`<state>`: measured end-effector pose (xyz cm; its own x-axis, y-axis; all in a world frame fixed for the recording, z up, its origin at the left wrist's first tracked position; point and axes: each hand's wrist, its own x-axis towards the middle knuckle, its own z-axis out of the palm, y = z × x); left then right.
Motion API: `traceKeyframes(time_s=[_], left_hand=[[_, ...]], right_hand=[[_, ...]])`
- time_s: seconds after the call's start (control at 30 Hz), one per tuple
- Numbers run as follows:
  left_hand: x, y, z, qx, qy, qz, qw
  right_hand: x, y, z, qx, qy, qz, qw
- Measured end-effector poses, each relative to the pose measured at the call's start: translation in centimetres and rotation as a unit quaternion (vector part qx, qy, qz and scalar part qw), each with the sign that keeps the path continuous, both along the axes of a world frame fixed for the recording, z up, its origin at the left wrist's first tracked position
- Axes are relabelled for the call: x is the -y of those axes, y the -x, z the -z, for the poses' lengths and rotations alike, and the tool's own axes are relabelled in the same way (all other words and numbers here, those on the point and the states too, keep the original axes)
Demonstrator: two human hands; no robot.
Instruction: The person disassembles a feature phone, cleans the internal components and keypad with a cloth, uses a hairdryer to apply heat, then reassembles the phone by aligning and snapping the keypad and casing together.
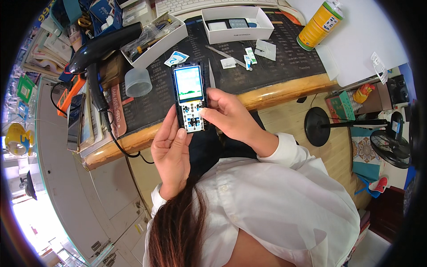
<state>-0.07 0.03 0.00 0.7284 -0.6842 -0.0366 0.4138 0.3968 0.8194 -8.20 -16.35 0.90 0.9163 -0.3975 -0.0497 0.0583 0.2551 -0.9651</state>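
A keypad phone (190, 95) without its front cover is held upright over the table's front edge. Its screen glows white and blue with green at the bottom, and the bare keypad board shows below. My left hand (171, 144) supports its lower left side, thumb by the bottom corner. With my right hand (227, 113) I grip the right side, the thumb on the upper right of the keypad board. Just beyond the phone lie a small white-and-blue sachet (176, 58) and a thin pointed blade-like tool (211, 74).
A black hair dryer (95, 55) and a clear plastic cup (138, 82) stand left. White boxes (238, 36) hold small parts at the back. Tweezers (222, 53) and torn packets (265, 50) lie on the dark mat. A yellow spray can (320, 25) stands right; a fan (389, 147) is beyond.
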Motion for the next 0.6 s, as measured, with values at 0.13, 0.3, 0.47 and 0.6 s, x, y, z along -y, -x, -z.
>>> traceKeyframes(time_s=[0.13, 0.3, 0.47, 0.6], left_hand=[[0.0, -0.2, 0.2, -0.011, 0.008, 0.002, 1.000], [-0.2, -1.2, 0.7, -0.027, 0.004, 0.004, 1.000], [-1.2, -3.6, 1.5, 0.030, -0.034, 0.012, 0.999], [-1.2, -6.3, 1.9, 0.103, -0.125, 0.048, 0.986]], right_hand=[[0.1, -0.1, 0.5, 0.003, -0.013, -0.013, 1.000], [3.7, 1.3, 0.8, 0.011, 0.207, 0.059, 0.976], [14.1, 4.3, 0.2, -0.121, 0.557, 0.343, 0.747], [18.3, 5.6, 2.0, -0.153, 0.608, 0.283, 0.726]])
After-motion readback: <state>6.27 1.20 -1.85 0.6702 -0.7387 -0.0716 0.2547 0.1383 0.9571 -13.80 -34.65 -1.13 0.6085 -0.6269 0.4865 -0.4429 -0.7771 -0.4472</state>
